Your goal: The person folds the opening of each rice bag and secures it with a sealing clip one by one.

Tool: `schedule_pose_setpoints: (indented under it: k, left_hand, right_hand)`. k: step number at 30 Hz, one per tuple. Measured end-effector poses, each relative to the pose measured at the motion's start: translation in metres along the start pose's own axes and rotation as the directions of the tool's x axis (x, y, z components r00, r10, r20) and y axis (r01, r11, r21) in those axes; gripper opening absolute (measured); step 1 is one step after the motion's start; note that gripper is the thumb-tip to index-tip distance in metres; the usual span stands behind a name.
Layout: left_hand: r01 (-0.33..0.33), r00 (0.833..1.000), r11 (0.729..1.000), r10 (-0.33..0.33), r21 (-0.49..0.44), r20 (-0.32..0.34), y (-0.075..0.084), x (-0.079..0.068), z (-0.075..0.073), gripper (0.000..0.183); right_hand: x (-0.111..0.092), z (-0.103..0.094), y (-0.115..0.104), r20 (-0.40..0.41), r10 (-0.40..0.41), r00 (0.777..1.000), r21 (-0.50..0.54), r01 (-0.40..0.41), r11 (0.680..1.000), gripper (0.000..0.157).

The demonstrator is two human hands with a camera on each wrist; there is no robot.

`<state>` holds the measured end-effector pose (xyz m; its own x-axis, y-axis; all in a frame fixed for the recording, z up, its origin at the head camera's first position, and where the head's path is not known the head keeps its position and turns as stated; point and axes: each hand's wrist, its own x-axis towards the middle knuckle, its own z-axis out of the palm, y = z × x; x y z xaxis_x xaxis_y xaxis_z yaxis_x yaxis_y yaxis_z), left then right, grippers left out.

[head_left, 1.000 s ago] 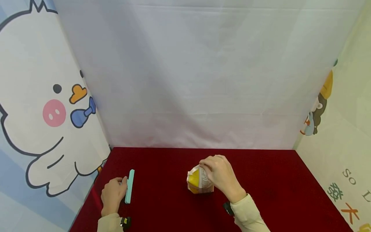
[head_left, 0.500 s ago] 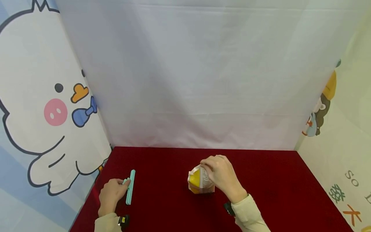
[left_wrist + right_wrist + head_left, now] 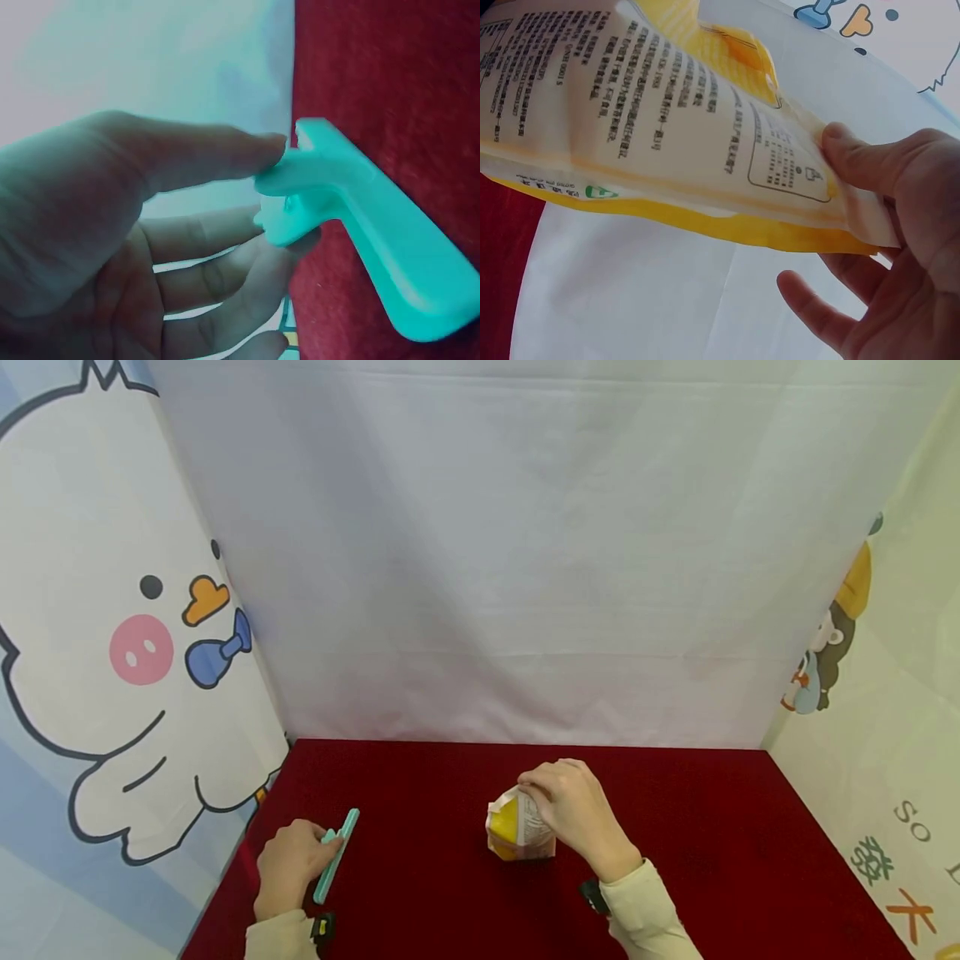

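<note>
The left hand (image 3: 288,864) pinches a turquoise clip (image 3: 333,866) by its two tabs, thumb on one and fingertips against the other; whether the bars are parted I cannot tell. The clip is at the left of the red desk (image 3: 420,818), its long bar tilted. The right hand (image 3: 573,806) pinches the top edge of a yellow and white bag (image 3: 517,828), thumb on the printed face, one finger held out clear of it. The bag is near the middle of the desk, its base touching or just above the surface. Judging from this, the work looks early: both things are gripped, but clip and bag are well apart, with no clip visible on the bag's edge.
</note>
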<state>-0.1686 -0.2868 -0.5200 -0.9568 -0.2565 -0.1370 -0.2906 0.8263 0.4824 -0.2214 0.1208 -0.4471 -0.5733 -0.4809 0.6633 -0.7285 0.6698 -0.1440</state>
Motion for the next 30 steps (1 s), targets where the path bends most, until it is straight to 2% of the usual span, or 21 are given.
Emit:
schedule_pose_setpoints:
  k: [8, 16, 19, 24, 30]
  left_hand:
    - [-0.088, 0.995, 0.995, 0.086, -0.052, -0.041, 0.012, -0.006, -0.005, 0.04]
    - [-0.129, 0.983, 0.99, 0.12, -0.057, -0.136, 0.01, -0.007, -0.01, 0.039]
    - [-0.134, 0.98, 0.989, 0.123, -0.066, -0.157, 0.009, -0.006, -0.01, 0.039]
    - [-0.123, 0.982, 0.988, 0.108, -0.095, -0.153, 0.007, -0.006, -0.011, 0.04]
    - [-0.122, 0.972, 0.983, 0.09, -0.14, -0.215, 0.005, -0.006, -0.011, 0.036]
  right_hand:
    - [0.0, -0.004, -0.003, 0.035, 0.004, 0.999, 0.006, -0.005, 1.0, 0.012]
    - [0.0, -0.004, -0.005, 0.045, 0.019, 0.999, 0.003, -0.019, 1.0, 0.011]
    - [0.0, -0.004, -0.007, 0.047, 0.027, 0.999, 0.003, -0.027, 1.0, 0.011]
    - [-0.001, -0.005, -0.01, 0.045, 0.039, 0.998, -0.005, -0.039, 0.999, 0.01]
    - [-0.001, -0.006, -0.012, 0.043, 0.048, 0.998, -0.009, -0.048, 0.999, 0.011]
